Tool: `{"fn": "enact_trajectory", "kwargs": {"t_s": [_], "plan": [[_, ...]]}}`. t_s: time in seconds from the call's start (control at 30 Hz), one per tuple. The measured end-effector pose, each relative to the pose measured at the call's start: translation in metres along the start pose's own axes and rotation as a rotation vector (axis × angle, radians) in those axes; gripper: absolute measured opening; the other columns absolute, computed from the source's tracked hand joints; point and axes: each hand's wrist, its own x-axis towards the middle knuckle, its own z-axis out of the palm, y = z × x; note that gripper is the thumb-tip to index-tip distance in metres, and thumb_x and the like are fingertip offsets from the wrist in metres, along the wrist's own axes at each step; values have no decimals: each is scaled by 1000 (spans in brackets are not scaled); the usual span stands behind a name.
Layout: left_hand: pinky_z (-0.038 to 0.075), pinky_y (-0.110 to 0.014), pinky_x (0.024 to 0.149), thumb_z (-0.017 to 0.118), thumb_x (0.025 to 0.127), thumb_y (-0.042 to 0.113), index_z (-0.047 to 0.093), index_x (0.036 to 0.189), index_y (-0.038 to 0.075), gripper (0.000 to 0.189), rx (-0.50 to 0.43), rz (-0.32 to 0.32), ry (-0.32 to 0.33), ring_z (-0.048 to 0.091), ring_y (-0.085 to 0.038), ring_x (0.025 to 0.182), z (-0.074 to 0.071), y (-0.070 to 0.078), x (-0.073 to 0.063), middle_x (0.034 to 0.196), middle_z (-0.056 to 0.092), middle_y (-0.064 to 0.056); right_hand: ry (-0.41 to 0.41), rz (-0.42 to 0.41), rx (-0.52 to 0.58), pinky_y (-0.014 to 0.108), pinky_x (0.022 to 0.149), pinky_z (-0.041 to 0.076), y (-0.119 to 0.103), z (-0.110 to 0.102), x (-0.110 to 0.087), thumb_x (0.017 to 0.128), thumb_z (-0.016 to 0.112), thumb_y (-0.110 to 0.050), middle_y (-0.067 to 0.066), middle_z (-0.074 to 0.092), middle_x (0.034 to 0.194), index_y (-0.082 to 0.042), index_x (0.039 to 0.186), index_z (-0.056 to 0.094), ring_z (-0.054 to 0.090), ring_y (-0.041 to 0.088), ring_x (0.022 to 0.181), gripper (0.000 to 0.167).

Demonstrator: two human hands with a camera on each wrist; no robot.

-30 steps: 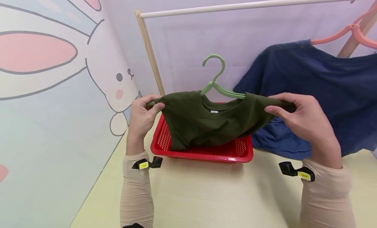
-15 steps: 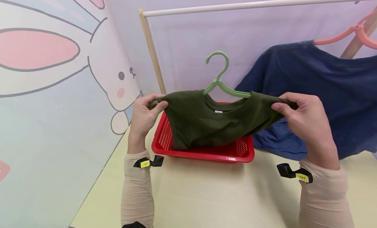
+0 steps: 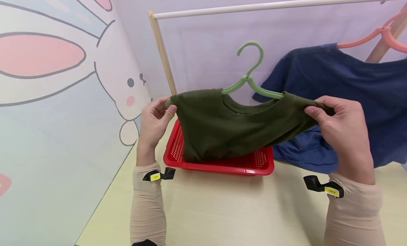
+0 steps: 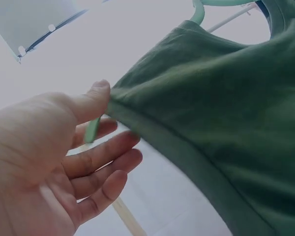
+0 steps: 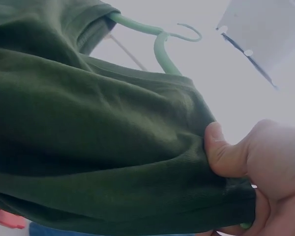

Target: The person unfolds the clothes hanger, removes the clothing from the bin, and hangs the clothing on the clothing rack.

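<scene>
A dark green T-shirt [image 3: 229, 129] hangs on a light green hanger [image 3: 253, 84], whose hook stands up above the neckline. At one shoulder my left hand [image 3: 154, 120] pinches the cloth between thumb and forefinger. The left wrist view shows the hanger's end [image 4: 92, 130] poking out by that thumb, the other fingers loosely bent. My right hand [image 3: 344, 127] pinches the opposite sleeve, its thumb [image 5: 221, 152] on the front of the cloth. Both hands stretch the shirt sideways. Its lower part sags into a red basket [image 3: 219, 167].
Behind the basket stands a rack with a white rail [image 3: 270, 5] and a wooden post [image 3: 163, 55]. A navy shirt [image 3: 346, 83] hangs at the right on a coral hanger [image 3: 389, 36]. A wall with a rabbit picture [image 3: 108, 73] borders the table's left side.
The T-shirt and hanger have risen a little and shifted right, the neckline lifting clear of the basket's back rim. My right hand has moved slightly right; the left has barely moved.
</scene>
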Motion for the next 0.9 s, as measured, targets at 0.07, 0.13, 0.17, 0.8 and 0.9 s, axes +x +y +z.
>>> {"fn": "enact_trajectory", "kwargs": {"t_s": [0.07, 0.13, 0.17, 0.8, 0.9], "plan": [[61, -27, 94, 73, 107, 4, 71, 142, 0, 36, -3, -3, 20, 76, -23, 103, -1, -1, 0, 114, 81, -4, 48, 12, -14, 26, 49, 30, -1, -3, 0, 103, 83, -18, -20, 61, 74, 0, 101, 80, 51, 8, 69, 18], [62, -29, 97, 72, 108, 6, 68, 147, 2, 39, -10, -3, 33, 77, -26, 108, -2, 0, 1, 117, 82, -7, 90, 36, -26, 22, 52, 33, -2, -7, -1, 103, 83, -19, -21, 60, 73, 0, 101, 79, 52, 7, 70, 19], [62, -30, 99, 72, 108, 7, 68, 147, 4, 39, -10, -5, 38, 78, -26, 110, -3, 0, 1, 118, 82, -8, 110, 42, -38, 20, 54, 35, -2, -8, -2, 102, 84, -19, -22, 60, 73, -1, 101, 80, 52, 6, 71, 19], [59, -27, 98, 73, 110, 16, 74, 138, 2, 31, 72, -81, 63, 75, -20, 113, -17, -16, -3, 121, 80, -13, 349, 84, -176, 11, 57, 31, 2, -22, -5, 104, 79, -36, -38, 48, 72, 0, 111, 82, 46, -7, 69, 37], [58, -25, 98, 73, 110, 18, 74, 138, 1, 33, 131, -129, 56, 73, -17, 114, -20, -23, -10, 127, 78, -16, 364, 100, -183, 11, 57, 31, 6, -18, -4, 105, 78, -38, -38, 47, 73, 0, 113, 82, 46, -7, 71, 39]]}}
